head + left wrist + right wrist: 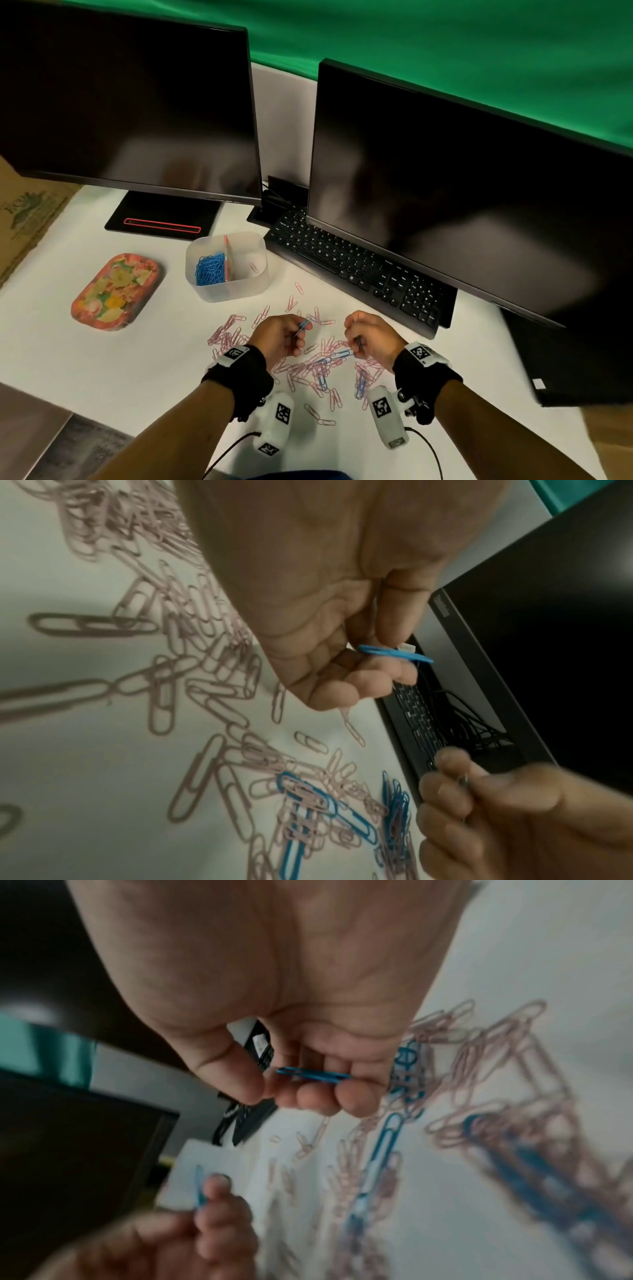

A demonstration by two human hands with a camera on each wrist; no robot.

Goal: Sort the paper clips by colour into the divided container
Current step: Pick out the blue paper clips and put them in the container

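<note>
I see two dark monitors (472,192) at the far side of the table (102,359), one keyboard (352,263) under the right one, one flowered tin (116,291) on the left, and one divided container (227,265) just right of it, beyond my hands. Its left compartment holds a heap of blue clips (209,269), too tangled to count; its right one shows a single pink clip, as far as I can tell. Dozens of pink clips (229,334) lie scattered on the table near me, and among them I make out roughly four or five loose blue ones (337,356), some buried under pink.

My left hand (279,334) pinches one blue clip (394,651) between thumb and curled fingers (377,673). My right hand (371,337) likewise grips a blue clip (313,1074) in its curled fingers (356,1096). Both are held just above the pile, well short of the container.

What could go wrong: the clips hook into each other, so a pink one could ride along on a blue one and land in the blue side. My pinch is at the tips only, so a clip may slip on the way across and fall back into the heap. Dropping from too high, or too near the divider, could send a blue clip over into the pink side. Reaching over the pile, my wrists could also sweep clips off the near edge.
</note>
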